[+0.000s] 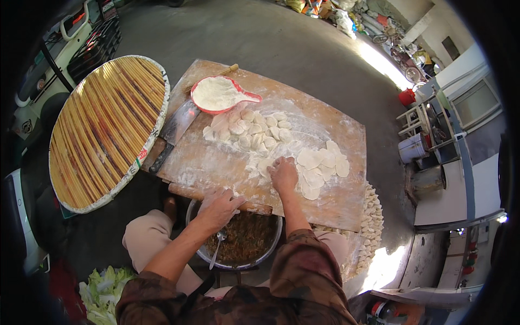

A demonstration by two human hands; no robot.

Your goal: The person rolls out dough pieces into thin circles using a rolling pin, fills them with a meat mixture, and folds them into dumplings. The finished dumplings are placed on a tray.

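My left hand (219, 206) lies over a wooden rolling pin (256, 208) at the near edge of a floured wooden board (215, 170), fingers curled over the pin. On the board, my right hand (283, 174) pinches the edge of a small dough round (264, 165); its fingertips are partly hidden. Right of that hand, flat dough wrappers (321, 164) overlap in a loose pile. Farther back lie several flattened dough pieces (264, 130) among dry flour. A basin of chopped filling (248, 239) stands below the board's near edge, with a metal spoon (216, 252) in it.
A red ladle-shaped bowl of flour (215, 94) and a cleaver (178, 124) lie on the board's left, near a straw brush (229, 70). A round slatted tray (109, 134) leans beside them. Filled dumplings (373, 227) are spread below right; leafy cabbage (103, 294) lies lower left.
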